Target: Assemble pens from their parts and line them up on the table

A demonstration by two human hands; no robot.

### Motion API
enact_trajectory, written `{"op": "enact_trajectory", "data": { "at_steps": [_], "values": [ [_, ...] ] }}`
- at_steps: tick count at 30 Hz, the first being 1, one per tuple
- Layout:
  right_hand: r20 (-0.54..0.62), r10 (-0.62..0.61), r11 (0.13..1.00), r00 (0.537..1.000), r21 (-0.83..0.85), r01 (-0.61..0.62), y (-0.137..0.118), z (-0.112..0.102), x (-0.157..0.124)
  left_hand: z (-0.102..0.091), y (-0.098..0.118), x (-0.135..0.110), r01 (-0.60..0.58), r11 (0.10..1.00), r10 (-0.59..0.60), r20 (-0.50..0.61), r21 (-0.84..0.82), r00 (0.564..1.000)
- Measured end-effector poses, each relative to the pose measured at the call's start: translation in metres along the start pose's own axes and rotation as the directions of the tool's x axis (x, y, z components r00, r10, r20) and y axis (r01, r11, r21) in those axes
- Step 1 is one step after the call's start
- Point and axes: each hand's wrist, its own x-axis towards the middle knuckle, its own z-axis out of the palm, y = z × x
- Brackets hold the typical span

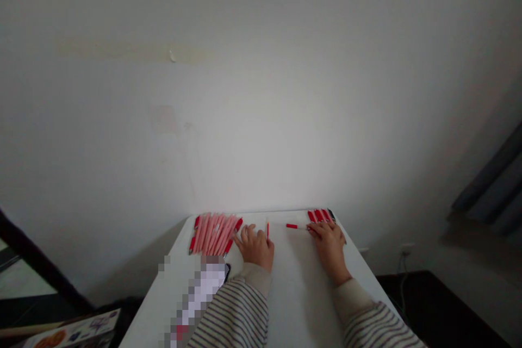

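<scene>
My left hand (pixel 256 246) rests on the white table (pixel 293 293), fingers curled, pinching a thin red refill (pixel 267 230) that stands up from it. Just left of this hand lies a row of several pink pens with red ends (pixel 214 234). My right hand (pixel 329 242) lies near the table's far right, its fingertips closed on a pen part with a red cap (pixel 294 226) pointing left. Behind that hand sit a few red pen pieces (pixel 319 215). Both arms wear striped sleeves.
A pale wall rises right behind the table's far edge. A pixelated patch (pixel 196 299) covers something at the table's near left. A printed box (pixel 69 331) lies low at the left. A dark curtain (pixel 495 185) hangs at the right, with a wall socket (pixel 405 248) below.
</scene>
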Motion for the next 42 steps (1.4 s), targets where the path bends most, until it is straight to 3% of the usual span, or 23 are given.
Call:
{"op": "enact_trajectory", "data": {
  "at_steps": [14,22,31,42],
  "values": [
    [-0.059,-0.041,0.998,0.997,0.043,0.044,0.005,0.006,0.000,-0.003,0.001,0.000,0.004,1.000,-0.004,-0.025,-0.006,1.000],
    [-0.086,-0.079,0.996,0.993,0.036,0.083,0.005,0.006,0.000,-0.002,0.001,0.001,-0.026,0.994,0.021,-0.048,-0.110,0.999],
    [-0.012,-0.264,0.956,0.964,0.132,0.263,-0.003,0.000,0.001,-0.003,0.005,0.000,-0.135,0.945,0.136,-0.018,-0.297,0.991],
    [0.051,-0.264,0.948,0.963,0.197,0.250,-0.013,-0.007,-0.002,0.000,0.007,-0.001,-0.117,0.951,0.114,-0.029,-0.285,0.993]
  ]
}}
